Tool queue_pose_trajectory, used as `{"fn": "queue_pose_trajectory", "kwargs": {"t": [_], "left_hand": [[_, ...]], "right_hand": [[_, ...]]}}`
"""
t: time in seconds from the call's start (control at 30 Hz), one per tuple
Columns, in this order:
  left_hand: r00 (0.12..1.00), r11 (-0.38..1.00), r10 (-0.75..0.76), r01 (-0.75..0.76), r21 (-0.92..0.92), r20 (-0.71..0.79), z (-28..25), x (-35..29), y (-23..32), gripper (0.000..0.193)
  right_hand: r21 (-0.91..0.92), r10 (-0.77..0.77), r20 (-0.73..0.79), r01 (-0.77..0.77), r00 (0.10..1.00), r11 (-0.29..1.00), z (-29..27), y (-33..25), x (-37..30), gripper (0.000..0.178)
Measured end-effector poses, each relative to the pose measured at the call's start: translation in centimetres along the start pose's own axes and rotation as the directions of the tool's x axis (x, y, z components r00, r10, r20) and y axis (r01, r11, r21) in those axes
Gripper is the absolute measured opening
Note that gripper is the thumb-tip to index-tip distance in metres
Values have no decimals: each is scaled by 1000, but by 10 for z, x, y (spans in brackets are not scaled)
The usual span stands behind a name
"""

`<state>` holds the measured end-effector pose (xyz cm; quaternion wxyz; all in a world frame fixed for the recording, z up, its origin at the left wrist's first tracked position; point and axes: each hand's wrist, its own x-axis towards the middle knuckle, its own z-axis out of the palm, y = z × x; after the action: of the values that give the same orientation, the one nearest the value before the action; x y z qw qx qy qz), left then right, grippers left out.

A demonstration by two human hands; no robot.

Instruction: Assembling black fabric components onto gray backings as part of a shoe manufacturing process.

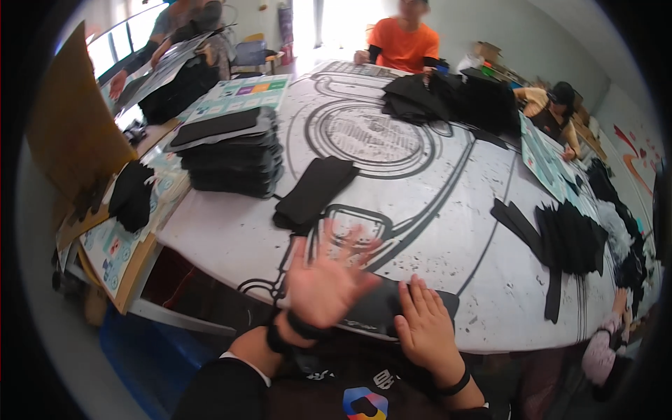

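Observation:
Right at the near table edge lies a flat dark piece (374, 308), looking like a thin board or folded cloth. My right hand (423, 318) rests flat on its right part, fingers stretched out together. Just left of it my left hand (327, 283) is raised, palm showing and fingers spread, slightly blurred, holding nothing. It hides part of the dark piece. Beyond my left hand sits a small pile of black folded cloth pieces (316, 190). A tall stack of black and grey flat pieces (227, 157) stands farther left.
The white table (434, 252) bears black line drawings. Fanned black strips (570, 238) lie right, a black cloth heap (420, 98) far. Co-workers sit around: one in an orange shirt (404, 43), others left and right. A blue chair (154, 364) stands lower left.

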<state>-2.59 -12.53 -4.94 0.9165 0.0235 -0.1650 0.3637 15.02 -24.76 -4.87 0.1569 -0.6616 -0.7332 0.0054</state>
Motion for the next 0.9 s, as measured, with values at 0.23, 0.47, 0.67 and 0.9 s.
{"fn": "queue_pose_trajectory", "kwargs": {"t": [0.23, 0.47, 0.67, 0.9], "left_hand": [[973, 969, 226, -230, 89, 45, 22, -39, 47, 60], [1000, -524, -23, -12, 852, 0, 25, -43, 40, 46], [924, -879, -378, -338, 337, -59, 24, -23, 19, 74], [911, -902, -383, -333, 274, -154, 23, -23, 15, 74]], "right_hand": [[-12, -33, -89, 32, 995, 999, 4, -3, -1, 54], [323, -33, -384, 167, 923, 932, 2, 20, -14, 43], [250, -147, -296, 225, 944, 942, -22, 43, -36, 32], [176, -36, -107, 54, 994, 983, -31, 63, -61, 57]]}}
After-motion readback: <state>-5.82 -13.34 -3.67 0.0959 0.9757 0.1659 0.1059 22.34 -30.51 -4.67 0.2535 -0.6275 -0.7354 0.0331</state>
